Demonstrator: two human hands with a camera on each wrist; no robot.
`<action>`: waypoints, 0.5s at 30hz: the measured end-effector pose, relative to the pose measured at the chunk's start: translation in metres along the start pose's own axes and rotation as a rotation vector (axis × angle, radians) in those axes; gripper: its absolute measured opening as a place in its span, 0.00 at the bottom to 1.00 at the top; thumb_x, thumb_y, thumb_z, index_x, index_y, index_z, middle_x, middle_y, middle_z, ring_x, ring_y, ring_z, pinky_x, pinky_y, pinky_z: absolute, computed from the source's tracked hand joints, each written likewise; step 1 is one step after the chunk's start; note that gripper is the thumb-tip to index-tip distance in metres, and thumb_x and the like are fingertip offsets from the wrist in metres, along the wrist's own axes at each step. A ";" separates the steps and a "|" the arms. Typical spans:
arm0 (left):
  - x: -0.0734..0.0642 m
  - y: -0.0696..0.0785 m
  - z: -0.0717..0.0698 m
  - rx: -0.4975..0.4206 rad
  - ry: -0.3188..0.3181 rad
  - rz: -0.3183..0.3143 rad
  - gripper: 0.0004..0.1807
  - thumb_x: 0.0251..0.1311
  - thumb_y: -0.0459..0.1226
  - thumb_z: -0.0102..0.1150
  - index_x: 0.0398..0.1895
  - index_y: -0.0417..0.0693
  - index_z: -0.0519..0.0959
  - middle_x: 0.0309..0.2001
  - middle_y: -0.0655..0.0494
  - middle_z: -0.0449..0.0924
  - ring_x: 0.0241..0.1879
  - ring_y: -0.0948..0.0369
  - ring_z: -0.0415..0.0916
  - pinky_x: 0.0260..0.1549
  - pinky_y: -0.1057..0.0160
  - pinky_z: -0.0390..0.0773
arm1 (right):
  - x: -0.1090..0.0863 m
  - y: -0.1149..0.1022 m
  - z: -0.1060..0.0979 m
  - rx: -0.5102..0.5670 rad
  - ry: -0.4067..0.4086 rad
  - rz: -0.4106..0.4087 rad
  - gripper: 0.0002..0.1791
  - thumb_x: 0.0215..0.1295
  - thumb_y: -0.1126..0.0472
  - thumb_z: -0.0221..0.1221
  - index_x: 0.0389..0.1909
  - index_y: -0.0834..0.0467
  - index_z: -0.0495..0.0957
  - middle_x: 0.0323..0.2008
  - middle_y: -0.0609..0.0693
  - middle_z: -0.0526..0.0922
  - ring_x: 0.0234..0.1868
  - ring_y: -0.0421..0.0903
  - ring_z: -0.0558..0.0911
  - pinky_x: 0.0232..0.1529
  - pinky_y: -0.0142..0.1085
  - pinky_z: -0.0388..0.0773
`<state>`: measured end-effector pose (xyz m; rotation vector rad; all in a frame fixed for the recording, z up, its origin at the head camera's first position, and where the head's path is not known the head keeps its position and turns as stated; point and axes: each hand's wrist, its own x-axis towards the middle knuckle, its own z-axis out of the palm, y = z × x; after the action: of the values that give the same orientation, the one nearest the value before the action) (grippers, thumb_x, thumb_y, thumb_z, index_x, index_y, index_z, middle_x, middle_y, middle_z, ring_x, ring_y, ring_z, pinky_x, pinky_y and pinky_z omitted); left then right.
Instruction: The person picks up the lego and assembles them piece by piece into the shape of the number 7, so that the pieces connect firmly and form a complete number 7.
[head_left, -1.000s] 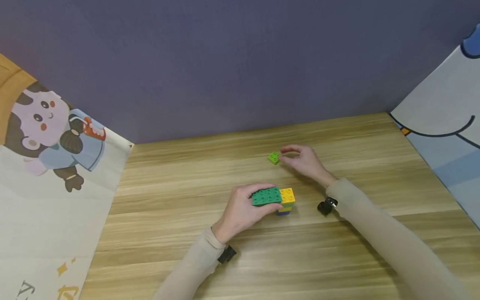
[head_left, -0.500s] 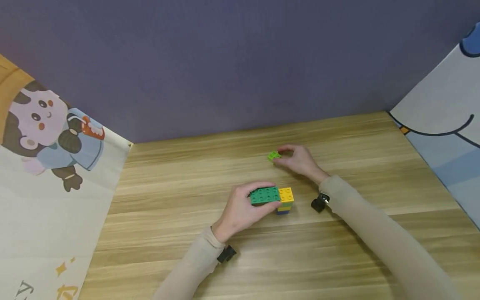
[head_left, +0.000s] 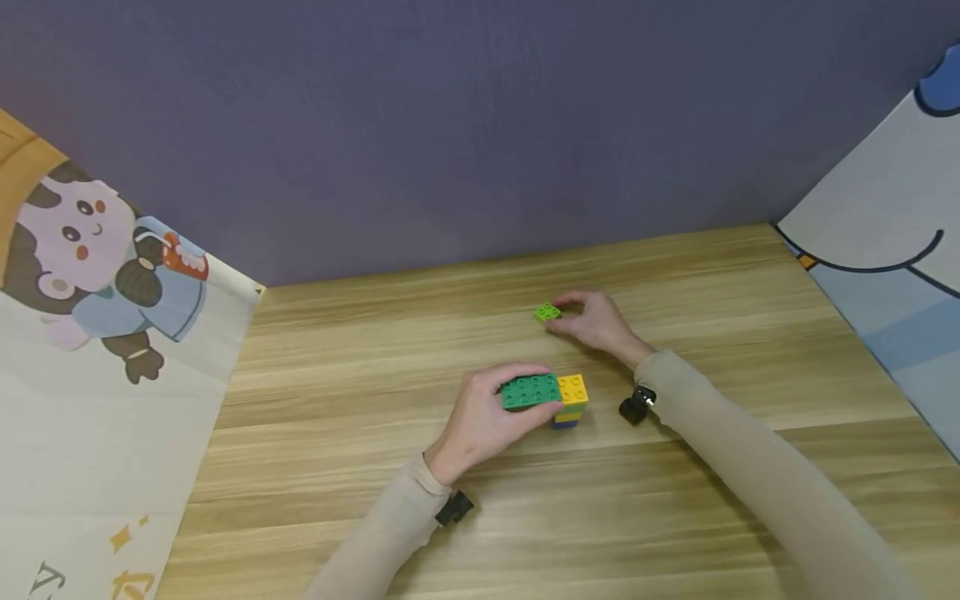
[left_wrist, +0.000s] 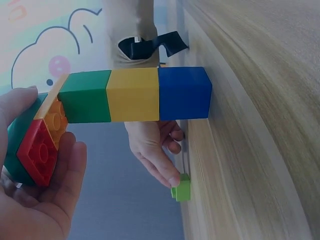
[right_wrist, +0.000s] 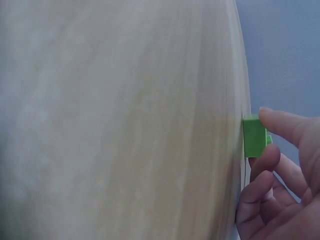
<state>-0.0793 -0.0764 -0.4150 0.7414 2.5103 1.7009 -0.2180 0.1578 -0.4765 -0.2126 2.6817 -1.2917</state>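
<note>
My left hand (head_left: 480, 421) grips a dark green eight-stud brick (head_left: 530, 392) by its long sides. It is joined to a yellow-topped tower (head_left: 572, 389). The left wrist view shows the tower's green block (left_wrist: 89, 97), yellow block (left_wrist: 134, 95) and blue block (left_wrist: 185, 93), the blue end touching or close to the table. A red studded brick (left_wrist: 36, 152) also lies within that hand's grasp. Farther back, my right hand (head_left: 596, 322) pinches a small lime green brick (head_left: 547, 312) between thumb and index finger; its studs face up and it rests on the table.
The wood-grain tabletop (head_left: 360, 367) ends at a dark blue-grey wall (head_left: 480, 142). Printed side panels stand at left (head_left: 90, 433) and right (head_left: 892, 192). Black wrist cameras sit on both cuffs, the right one (head_left: 636, 406) near the tower.
My right hand has moved slightly left, and its thumb and finger have come onto the lime green brick, which has shifted and turned slightly. The left hand and tower have stayed nearly still.
</note>
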 end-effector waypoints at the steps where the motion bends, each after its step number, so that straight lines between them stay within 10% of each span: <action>1: 0.000 0.000 0.000 -0.001 0.000 -0.002 0.21 0.57 0.41 0.81 0.54 0.52 0.89 0.50 0.58 0.92 0.44 0.66 0.87 0.42 0.66 0.86 | 0.000 0.000 0.000 -0.003 0.000 -0.002 0.30 0.65 0.49 0.73 0.64 0.60 0.82 0.65 0.60 0.84 0.71 0.63 0.76 0.77 0.62 0.65; 15: -0.001 0.000 0.000 -0.005 0.009 -0.004 0.21 0.56 0.41 0.82 0.54 0.53 0.90 0.51 0.58 0.92 0.44 0.67 0.87 0.42 0.66 0.86 | 0.000 0.003 -0.006 0.011 -0.017 0.047 0.32 0.67 0.45 0.72 0.67 0.56 0.82 0.70 0.60 0.80 0.75 0.63 0.72 0.78 0.63 0.63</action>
<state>-0.0788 -0.0767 -0.4147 0.7294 2.5108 1.7126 -0.2193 0.1638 -0.4749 -0.1578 2.6482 -1.2847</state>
